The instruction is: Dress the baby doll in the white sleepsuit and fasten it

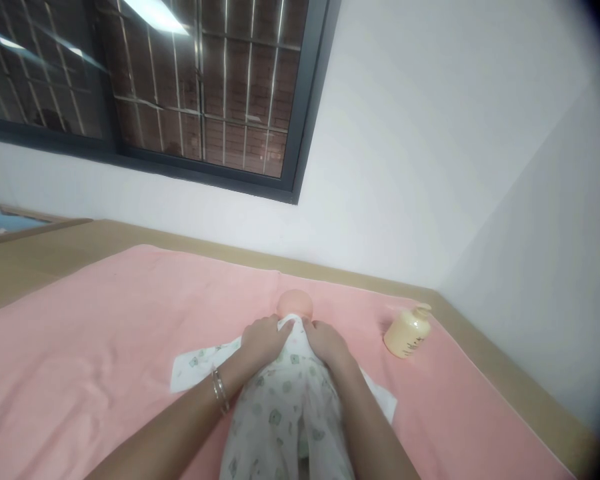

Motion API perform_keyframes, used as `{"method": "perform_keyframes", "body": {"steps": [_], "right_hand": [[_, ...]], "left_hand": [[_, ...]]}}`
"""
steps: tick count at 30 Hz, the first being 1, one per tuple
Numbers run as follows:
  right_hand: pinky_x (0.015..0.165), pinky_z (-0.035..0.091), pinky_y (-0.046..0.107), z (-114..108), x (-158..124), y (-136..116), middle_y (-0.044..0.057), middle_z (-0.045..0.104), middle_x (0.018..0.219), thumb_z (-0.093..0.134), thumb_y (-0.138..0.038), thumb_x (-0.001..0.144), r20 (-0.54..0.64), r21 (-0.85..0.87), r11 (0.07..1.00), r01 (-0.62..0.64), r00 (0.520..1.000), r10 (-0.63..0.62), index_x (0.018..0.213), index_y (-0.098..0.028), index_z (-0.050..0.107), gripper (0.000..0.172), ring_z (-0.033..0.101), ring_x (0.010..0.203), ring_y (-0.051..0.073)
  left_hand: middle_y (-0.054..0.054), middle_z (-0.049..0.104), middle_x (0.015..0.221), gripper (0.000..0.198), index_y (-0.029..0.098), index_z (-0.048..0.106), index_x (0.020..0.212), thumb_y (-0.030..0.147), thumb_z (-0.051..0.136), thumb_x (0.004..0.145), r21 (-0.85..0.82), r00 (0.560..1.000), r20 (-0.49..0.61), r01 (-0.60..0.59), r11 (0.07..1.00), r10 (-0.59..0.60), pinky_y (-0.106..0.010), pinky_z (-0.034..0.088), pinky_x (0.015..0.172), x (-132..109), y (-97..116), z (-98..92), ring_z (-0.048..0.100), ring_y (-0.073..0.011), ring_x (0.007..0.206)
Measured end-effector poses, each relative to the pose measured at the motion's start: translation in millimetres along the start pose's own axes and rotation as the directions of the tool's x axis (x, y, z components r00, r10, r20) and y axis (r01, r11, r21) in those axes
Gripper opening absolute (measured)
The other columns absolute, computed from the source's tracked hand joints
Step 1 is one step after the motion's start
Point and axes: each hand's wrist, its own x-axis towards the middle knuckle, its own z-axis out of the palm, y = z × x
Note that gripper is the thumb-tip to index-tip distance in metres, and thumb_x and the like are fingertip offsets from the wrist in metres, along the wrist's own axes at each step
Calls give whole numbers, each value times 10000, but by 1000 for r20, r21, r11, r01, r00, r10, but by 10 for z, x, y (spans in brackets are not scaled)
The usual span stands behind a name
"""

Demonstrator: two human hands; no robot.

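Note:
A white baby garment [280, 400] with a small green-grey print lies lengthwise in front of me. White cloth like sleeves spreads from under my forearms on both sides. Just beyond its top edge shows a smooth, rounded, pinkish form [295, 302], like the head of a doll; the rest of it is hidden. My left hand [266, 339], with bracelets at the wrist, is closed on the left of the garment's upper edge. My right hand [326, 340] is closed on the right side of that edge. The thumbs point toward each other on the cloth.
A pink sheet [130, 320] with wrinkles covers the tan surface [25, 267]. To the right stands a pale yellow pump bottle [407, 333]. A white wall [380, 167] and a dark-framed barred window [200, 87] rise behind.

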Motion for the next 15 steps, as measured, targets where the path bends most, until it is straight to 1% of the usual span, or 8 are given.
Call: {"method": "perform_keyframes", "body": {"steps": [5,8,12,15], "right_hand": [[870,416,380,-25,-17,-12,188,652,1134,166,-605,925,-7,13,1000,1,1000,-1,1092,-127,670,715,599,1041,289],[867,421,375,-76,-79,-42,194,647,1146,170,-590,937,10,5,1000,6,1000,-6,1108,-119,664,704,602,1044,285],[857,421,372,-181,-285,-151,207,655,1118,155,-528,966,1,-129,990,64,998,-64,1114,-105,655,672,615,1021,278],[814,430,353,-240,-459,-247,191,676,1052,123,-533,970,-15,-194,974,119,992,-124,1058,-124,675,692,630,966,264]], "left_hand": [[-91,703,956,617,219,626,971,672,219,870,-12,1000,-8,-12,1000,12,-392,452,748,22,-26,27,642,-285,878],[-85,704,970,608,225,628,994,674,237,867,-37,1000,7,-14,999,14,-380,455,747,27,-36,10,643,-277,885],[-84,702,972,613,224,636,986,684,252,858,-66,999,39,-9,998,12,-347,459,715,45,-60,-30,647,-261,868],[-100,702,937,617,199,650,935,663,250,869,-9,999,18,-44,999,44,-343,455,697,56,-56,-52,646,-264,851]]}}
